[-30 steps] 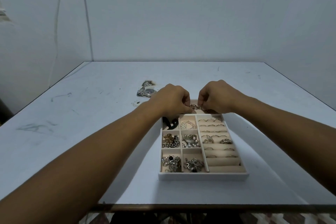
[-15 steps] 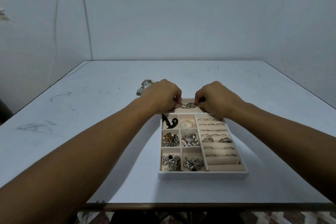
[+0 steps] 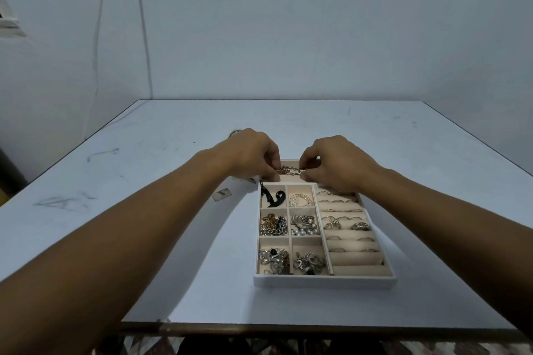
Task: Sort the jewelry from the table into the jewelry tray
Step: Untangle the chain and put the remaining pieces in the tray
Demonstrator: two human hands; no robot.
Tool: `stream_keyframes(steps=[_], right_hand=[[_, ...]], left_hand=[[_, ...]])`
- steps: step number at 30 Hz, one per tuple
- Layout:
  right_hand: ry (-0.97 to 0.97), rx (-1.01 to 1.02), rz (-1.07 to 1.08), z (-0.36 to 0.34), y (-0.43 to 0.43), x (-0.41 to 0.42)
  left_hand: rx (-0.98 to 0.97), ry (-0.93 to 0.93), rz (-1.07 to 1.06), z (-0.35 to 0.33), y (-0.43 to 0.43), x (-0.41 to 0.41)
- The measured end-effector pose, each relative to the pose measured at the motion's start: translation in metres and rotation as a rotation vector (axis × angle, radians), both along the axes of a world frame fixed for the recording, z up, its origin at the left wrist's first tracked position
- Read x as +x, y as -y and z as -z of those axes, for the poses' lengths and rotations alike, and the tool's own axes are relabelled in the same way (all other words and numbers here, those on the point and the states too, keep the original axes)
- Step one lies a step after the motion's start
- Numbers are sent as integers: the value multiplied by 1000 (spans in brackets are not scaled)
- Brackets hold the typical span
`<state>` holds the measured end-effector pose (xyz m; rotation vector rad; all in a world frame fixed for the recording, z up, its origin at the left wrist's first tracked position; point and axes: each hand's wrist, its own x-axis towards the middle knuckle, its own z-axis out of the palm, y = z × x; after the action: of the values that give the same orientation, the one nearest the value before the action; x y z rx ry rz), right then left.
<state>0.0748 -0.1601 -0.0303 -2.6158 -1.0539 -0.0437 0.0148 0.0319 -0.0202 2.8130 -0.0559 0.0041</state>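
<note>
While both arms reach forward, left hand (image 3: 253, 154) and right hand (image 3: 336, 161) fingers pinch a chain (image 3: 290, 171).

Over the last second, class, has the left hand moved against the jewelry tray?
Yes. The left hand, pinching the chain, has shifted left across the jewelry tray, uncovering more of its black piece.

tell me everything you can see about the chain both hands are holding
The chain is a short run of metal links, brassy with a paler, silvery piece at its right end. It is stretched roughly level between the left hand and right hand, each pinching one end, over the far compartment of the jewelry tray. Whether it touches the lining cannot be told.
</note>
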Motion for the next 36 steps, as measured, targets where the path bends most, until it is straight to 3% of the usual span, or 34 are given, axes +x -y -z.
stream_keyframes(steps=[10,18,29,36], right_hand=[[114,10,47,9,-9,5],[-15,47,11,3,0,10],[116,-159,-38,1,13,10],[55,-45,6,2,15,7]], left_hand=[[107,131,-93,7,8,2],[86,123,-10,3,11,0],[265,118,101,0,19,1],[183,181,86,0,12,-14]])
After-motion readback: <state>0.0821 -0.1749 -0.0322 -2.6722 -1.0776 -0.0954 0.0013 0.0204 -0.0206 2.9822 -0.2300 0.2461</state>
